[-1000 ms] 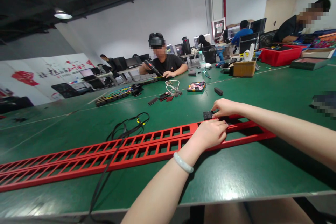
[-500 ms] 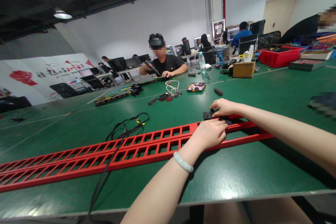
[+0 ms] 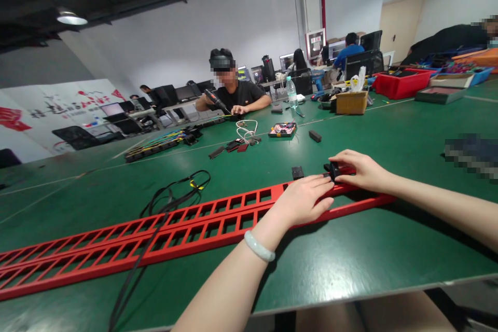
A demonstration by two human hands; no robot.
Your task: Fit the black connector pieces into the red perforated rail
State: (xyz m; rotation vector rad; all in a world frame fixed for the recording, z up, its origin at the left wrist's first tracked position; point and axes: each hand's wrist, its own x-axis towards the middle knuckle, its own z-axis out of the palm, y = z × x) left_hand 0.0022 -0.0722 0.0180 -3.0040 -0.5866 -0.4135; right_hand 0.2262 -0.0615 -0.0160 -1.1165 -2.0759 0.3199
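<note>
A long red slotted frame [image 3: 277, 193] lies across the green table. My left hand [image 3: 305, 199] rests palm down over its right part, fingers stretched out flat and holding nothing. At the right end of the frame, my right hand [image 3: 363, 170] pinches a small black part [image 3: 333, 171] between thumb and fingers, close to my left fingertips. The exact kind of this part cannot be made out. Just behind my left hand is another small black block [image 3: 298, 172]. My left hand hides some of the frame beneath it.
A black cable [image 3: 130, 280] crosses the frame on the left. Further back lie a dark grey block [image 3: 315, 136], a small tray of parts [image 3: 282, 130] and a bottle [image 3: 291, 94]. Across the table, a person [image 3: 243, 94] holds a power screwdriver [image 3: 218, 101]. A red bin [image 3: 402, 84] stands at right.
My right hand has shifted a little rightward, and the black part in its fingers now stands more upright in view. My left hand stays on the frame, its fingers flatter. The view has turned slightly.
</note>
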